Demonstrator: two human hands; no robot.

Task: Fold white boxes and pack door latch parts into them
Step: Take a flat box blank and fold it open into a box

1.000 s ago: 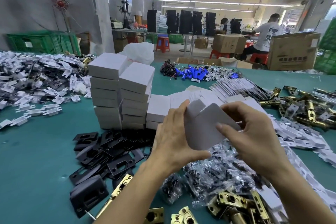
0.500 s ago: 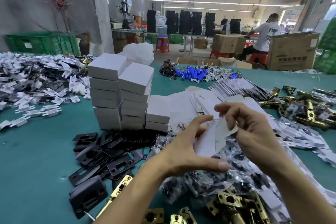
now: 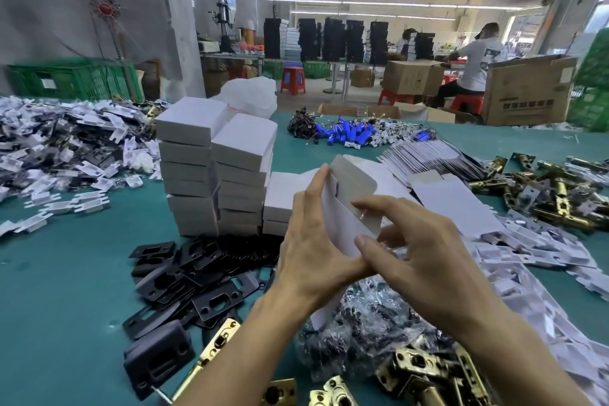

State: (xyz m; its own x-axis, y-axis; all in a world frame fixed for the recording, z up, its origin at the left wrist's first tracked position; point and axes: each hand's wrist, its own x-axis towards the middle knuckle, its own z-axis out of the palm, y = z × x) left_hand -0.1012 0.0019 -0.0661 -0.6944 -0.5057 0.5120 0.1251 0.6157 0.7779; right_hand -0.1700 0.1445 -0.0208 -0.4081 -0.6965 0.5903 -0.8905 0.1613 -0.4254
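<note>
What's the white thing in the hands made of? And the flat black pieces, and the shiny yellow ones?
White box: thin cardboard, matte white outside, greyish inside, bending at creases. Black plates: probably metal with matte black coating; flat, with punched holes. Gold latch parts: likely brass-plated metal; they glint.

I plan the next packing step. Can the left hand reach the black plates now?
Probably not yet: the left hand holds the white box together with the right hand. The black plates lie uncovered just beside it, so once freed it likely can.
</note>
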